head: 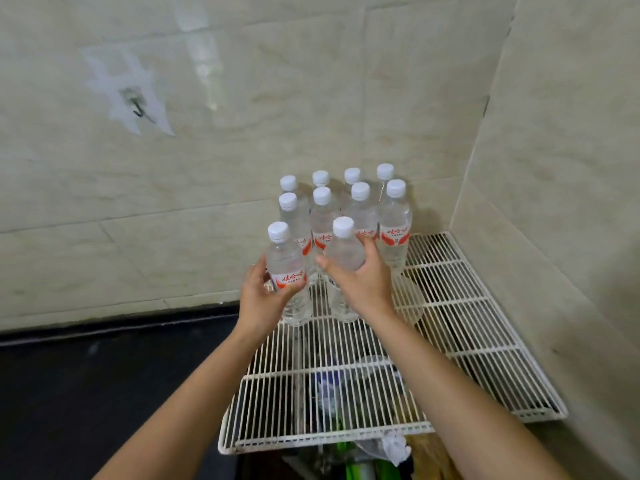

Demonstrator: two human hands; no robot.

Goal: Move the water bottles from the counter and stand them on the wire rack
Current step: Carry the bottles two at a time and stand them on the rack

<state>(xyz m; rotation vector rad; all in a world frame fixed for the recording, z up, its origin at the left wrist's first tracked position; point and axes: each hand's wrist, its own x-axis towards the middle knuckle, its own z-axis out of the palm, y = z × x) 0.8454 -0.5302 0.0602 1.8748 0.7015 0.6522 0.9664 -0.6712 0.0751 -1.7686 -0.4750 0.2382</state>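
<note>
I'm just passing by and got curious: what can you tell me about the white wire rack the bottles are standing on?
The wire rack is a flat white grid of thin parallel wires crossed by a few thicker bars, with a raised rim; it looks like coated metal. It lies level in the corner, its right edge against the tiled wall. Ten clear water bottles stand upright on its far left part; the rest is bare. The left hand and right hand each grip a front bottle. Blurred items show through it underneath.
</note>
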